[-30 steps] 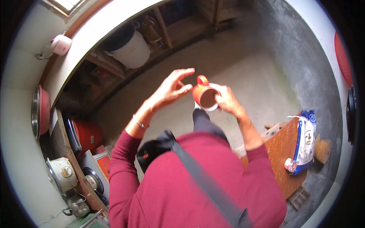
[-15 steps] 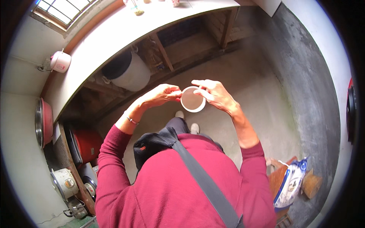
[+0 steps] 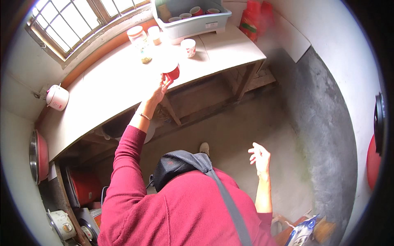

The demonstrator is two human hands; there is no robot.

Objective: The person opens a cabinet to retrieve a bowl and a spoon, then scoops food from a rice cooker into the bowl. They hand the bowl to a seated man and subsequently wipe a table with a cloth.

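Observation:
My left hand reaches forward to the counter's front edge, its fingers closed round a red cup. Strong glare washes out the cup's upper part, so I cannot tell whether it touches the counter top. Out over the floor on the right, my right hand holds nothing, its fingers apart and loosely bent. A white cup with a red pattern stands beyond the red cup. Farther back are a glass jar with a pale lid and a small white-topped container.
The white counter runs along the window wall. At its far end a grey-blue bin holds several cups, beside red plastic items. A pink-white pot sits on the left. A bag with blue print lies at lower right.
The cup was between both hands over the floor. My left hand has carried it forward to the counter, while my right hand has let go and drawn back. The view has shifted toward the window.

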